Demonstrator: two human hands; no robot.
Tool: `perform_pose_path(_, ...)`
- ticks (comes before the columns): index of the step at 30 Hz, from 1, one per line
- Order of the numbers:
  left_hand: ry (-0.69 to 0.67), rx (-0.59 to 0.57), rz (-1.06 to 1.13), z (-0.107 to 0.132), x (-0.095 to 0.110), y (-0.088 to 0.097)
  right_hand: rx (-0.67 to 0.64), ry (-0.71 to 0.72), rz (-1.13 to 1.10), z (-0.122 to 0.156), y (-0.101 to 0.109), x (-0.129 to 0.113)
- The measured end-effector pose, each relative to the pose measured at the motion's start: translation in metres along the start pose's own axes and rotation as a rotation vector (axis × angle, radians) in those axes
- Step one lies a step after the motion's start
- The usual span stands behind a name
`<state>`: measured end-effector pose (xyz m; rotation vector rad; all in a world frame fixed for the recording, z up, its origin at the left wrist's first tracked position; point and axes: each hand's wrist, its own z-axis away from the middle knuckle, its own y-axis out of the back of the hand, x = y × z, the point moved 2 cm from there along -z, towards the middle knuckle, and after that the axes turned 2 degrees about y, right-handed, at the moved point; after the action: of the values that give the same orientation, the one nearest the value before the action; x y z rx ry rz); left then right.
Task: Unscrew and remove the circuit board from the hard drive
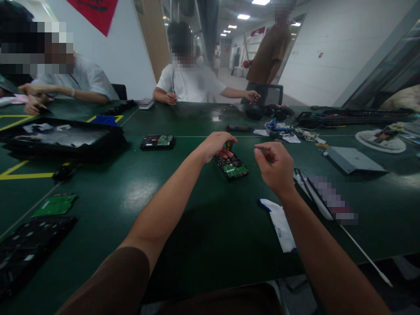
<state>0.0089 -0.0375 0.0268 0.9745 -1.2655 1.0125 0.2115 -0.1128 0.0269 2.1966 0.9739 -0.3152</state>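
Nearest in, a white packet (278, 225) lies by the right forearm. The right hand (274, 168) hovers just right of the hard drive (233, 168), fingertips pinched shut; can't tell if anything's in there. The drive sits board-up on the green table (203, 227), long axis running near-right to far-left. The left hand (215, 146) is curled over its far end, so that's the closer one.

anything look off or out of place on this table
The hard drive under the left hand lies skewed, circuit board up. A bare green board lies loose at the left. Nothing looks spilled.
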Motion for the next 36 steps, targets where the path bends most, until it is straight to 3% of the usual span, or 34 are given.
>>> perform_pose_path(9,0.027,0.015,0.023,-0.001,0.001,-0.001,0.044,-0.126,0.133,-0.018,-0.035,0.064)
perform_pose_path(16,-0.004,0.010,0.017,-0.004,-0.002,0.003,0.013,-0.166,0.164,0.012,-0.058,0.103)
perform_pose_path(36,-0.055,-0.006,0.014,-0.004,-0.001,0.007,-0.031,-0.234,0.196,0.029,-0.060,0.132)
